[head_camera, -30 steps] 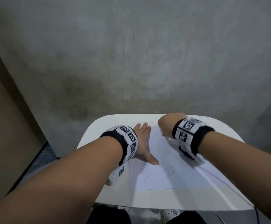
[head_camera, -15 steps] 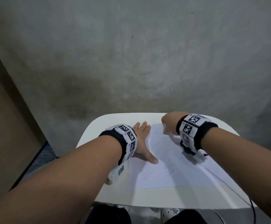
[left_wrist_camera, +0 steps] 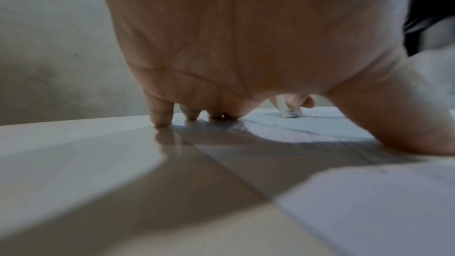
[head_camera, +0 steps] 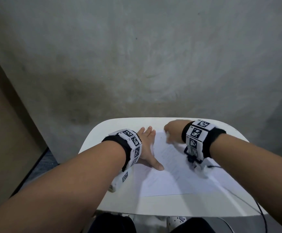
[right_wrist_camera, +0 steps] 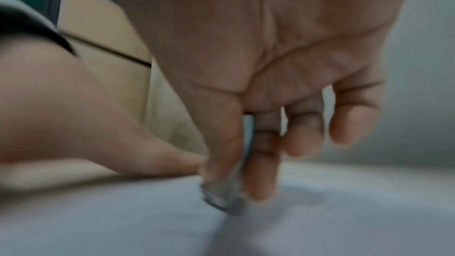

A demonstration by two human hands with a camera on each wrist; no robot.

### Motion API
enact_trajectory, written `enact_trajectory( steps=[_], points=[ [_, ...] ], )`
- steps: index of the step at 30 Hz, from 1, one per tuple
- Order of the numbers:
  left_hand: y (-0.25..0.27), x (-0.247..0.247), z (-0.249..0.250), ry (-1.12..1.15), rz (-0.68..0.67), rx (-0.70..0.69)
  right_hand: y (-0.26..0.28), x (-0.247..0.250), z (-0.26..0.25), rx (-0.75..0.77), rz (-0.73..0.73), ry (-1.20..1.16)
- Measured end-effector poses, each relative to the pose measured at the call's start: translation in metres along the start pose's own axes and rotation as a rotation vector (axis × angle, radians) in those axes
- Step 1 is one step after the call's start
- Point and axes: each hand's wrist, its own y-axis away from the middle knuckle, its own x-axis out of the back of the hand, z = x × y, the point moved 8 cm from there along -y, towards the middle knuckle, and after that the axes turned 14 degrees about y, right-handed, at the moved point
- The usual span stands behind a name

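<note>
The sheet of paper (head_camera: 170, 180) lies flat on the white table (head_camera: 120, 206). The left hand (head_camera: 147, 148) presses on its left edge with straight, spread fingers, the thumb on the sheet and the little finger on the bare tabletop. Over the far part of the sheet, just right of the left hand, the right hand (head_camera: 172, 132) pinches a small white eraser (right_wrist_camera: 222, 196) between thumb and fingers, its lower end touching the paper.
</note>
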Motion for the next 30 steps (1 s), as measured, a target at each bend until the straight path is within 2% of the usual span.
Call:
enact_trajectory(
  steps=[2,4,6,8,10,13,14,16,18,22,25,26,29,30],
  points=[
    [0.002,0.000,0.000,0.005,0.004,0.001,0.000,0.003,0.010,-0.070,0.049,0.062],
    [0.001,0.000,0.002,0.012,0.002,-0.002,0.007,0.004,-0.018,0.005,0.039,0.133],
    [-0.001,0.001,0.001,0.014,0.005,0.000,0.006,-0.001,-0.030,0.081,0.006,0.071],
    [-0.001,0.000,0.000,0.003,0.008,0.001,0.001,0.001,-0.006,0.004,-0.022,0.013],
    [0.001,0.001,0.002,-0.002,0.008,0.006,0.003,0.003,0.005,-0.061,0.013,0.051],
    [0.000,0.002,0.000,0.066,0.007,0.034,0.015,0.008,-0.038,0.086,0.055,0.113],
    [0.000,0.002,0.000,0.068,0.011,0.034,0.010,0.005,-0.038,0.101,0.035,0.105],
    [0.002,0.002,0.004,0.000,0.016,0.019,0.004,0.005,-0.016,0.020,-0.017,0.080],
    [0.003,0.002,0.006,-0.007,0.008,0.015,0.005,0.007,-0.008,-0.029,0.046,0.099],
    [-0.002,0.001,0.000,0.045,0.005,0.025,0.013,0.003,-0.035,0.102,0.037,0.064],
    [0.002,0.001,0.005,-0.038,0.015,0.014,0.004,0.005,-0.003,-0.044,0.016,0.083],
    [0.003,0.002,0.007,-0.032,0.020,0.009,0.005,0.004,-0.005,-0.050,0.026,0.100],
    [-0.002,0.001,0.004,0.005,0.018,0.010,0.016,0.000,-0.035,0.079,0.019,0.109],
    [-0.002,0.000,0.002,-0.001,0.016,0.016,0.014,-0.002,-0.031,0.083,0.015,0.087]
  ],
)
